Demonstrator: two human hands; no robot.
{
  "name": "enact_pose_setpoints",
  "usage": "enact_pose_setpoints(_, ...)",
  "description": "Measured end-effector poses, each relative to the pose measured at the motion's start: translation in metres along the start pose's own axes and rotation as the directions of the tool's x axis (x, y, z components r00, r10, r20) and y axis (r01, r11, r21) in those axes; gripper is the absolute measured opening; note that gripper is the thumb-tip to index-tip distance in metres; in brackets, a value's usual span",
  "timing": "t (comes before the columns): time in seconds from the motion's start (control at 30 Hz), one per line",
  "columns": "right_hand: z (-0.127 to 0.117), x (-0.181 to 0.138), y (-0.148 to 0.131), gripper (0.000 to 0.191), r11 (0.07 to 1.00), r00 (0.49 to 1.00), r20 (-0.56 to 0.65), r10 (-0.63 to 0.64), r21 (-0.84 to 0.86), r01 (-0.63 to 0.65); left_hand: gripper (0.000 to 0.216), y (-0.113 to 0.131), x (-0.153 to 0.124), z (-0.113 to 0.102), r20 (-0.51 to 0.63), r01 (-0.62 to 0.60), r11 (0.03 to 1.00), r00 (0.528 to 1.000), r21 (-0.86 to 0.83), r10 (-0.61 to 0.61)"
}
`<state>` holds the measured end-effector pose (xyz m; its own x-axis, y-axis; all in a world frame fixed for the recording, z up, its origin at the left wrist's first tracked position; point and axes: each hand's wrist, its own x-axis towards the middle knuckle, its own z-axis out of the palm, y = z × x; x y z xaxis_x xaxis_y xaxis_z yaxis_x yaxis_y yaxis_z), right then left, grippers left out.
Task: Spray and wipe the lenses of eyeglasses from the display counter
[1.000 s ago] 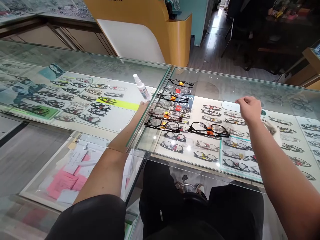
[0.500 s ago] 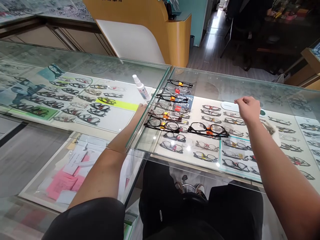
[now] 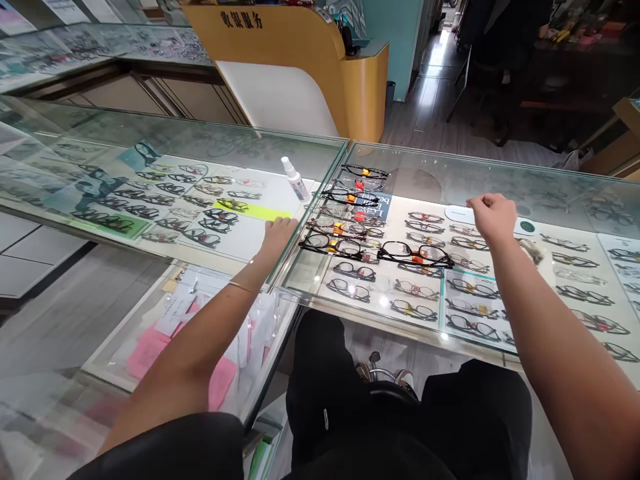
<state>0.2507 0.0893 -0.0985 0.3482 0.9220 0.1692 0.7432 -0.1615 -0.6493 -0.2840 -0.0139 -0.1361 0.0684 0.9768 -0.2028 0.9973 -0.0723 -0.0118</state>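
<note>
Black-framed eyeglasses lie at eight o'clock from the right hand, spray bottle at one from the left hand; neither grip is discernible.

2 bare arms reach forward, left hand back upward, right hand with fingers curled.

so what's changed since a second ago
The left hand has drawn back toward the person, farther from the bottle. The view has swung slightly left. The bottle and glasses stayed put; the right hand still has its fingers curled.
</note>
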Motion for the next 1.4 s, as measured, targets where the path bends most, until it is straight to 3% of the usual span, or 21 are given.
enact_pose_setpoints(0.17,0.003,0.002,0.003,0.018,1.000,1.000,-0.011,-0.020,-0.006,0.020,0.027,-0.020,-0.078,0.003,0.223,0.081,0.997,0.971,0.007,-0.081)
enact_pose_setpoints(0.3,0.003,0.002,0.001,0.017,0.999,1.000,-0.007,-0.015,-0.029,0.014,0.021,-0.018,-0.157,-0.001,0.462,0.063,0.996,0.886,-0.056,-0.030)
enact_pose_setpoints(0.37,0.002,0.000,-0.001,0.016,1.000,1.000,0.001,-0.017,-0.022,0.017,0.020,-0.001,-0.192,-0.016,0.583,0.058,0.985,0.811,-0.160,0.047)
enact_pose_setpoints(0.43,0.000,-0.002,-0.004,0.017,1.000,0.999,0.019,-0.025,-0.017,0.026,0.015,0.030,-0.219,-0.041,0.630,0.072,0.939,0.759,-0.335,0.167)
enact_pose_setpoints(0.53,-0.004,-0.005,-0.007,0.020,0.999,0.998,0.046,-0.036,-0.028,0.037,0.011,0.093,-0.236,-0.088,0.516,-0.091,0.919,0.805,-0.383,0.294)
enact_pose_setpoints(0.63,-0.007,-0.008,-0.007,0.021,0.999,0.996,0.069,-0.048,-0.021,0.050,0.022,0.157,-0.221,-0.127,0.369,-0.303,0.884,0.823,-0.357,0.431)
enact_pose_setpoints(0.7,-0.009,-0.009,-0.007,0.022,0.998,0.994,0.088,-0.059,0.004,0.059,0.033,0.193,-0.195,-0.139,0.187,-0.428,0.850,0.849,-0.306,0.495)
enact_pose_setpoints(0.77,-0.011,-0.010,-0.006,0.023,0.998,0.992,0.106,-0.063,0.028,0.060,0.041,0.220,-0.164,-0.139,0.009,-0.495,0.861,0.867,-0.119,0.499)
enact_pose_setpoints(0.87,-0.012,-0.010,-0.007,0.024,0.997,0.991,0.123,-0.058,0.054,0.051,0.039,0.248,-0.119,-0.126,-0.095,-0.496,0.844,0.848,0.204,0.521)
enact_pose_setpoints(0.97,-0.012,-0.010,-0.009,0.026,0.996,0.990,0.130,-0.055,0.079,0.045,0.036,0.261,-0.090,-0.113,-0.137,-0.525,0.804,0.807,0.279,0.575)
enact_pose_setpoints(1.07,-0.011,-0.009,-0.009,0.027,0.995,0.988,0.142,-0.060,0.094,0.047,0.034,0.267,-0.078,-0.107,-0.148,-0.539,0.795,0.793,0.278,0.590)
enact_pose_setpoints(1.3,-0.008,-0.007,-0.008,0.025,0.997,0.985,0.154,-0.072,0.049,0.065,0.032,0.278,-0.073,-0.107,-0.119,-0.533,0.800,0.807,0.276,0.579)
enact_pose_setpoints(1.4,-0.010,-0.008,-0.007,0.023,0.997,0.988,0.136,-0.073,0.025,0.071,0.032,0.281,-0.086,-0.112,-0.131,-0.528,0.807,0.810,0.264,0.572)
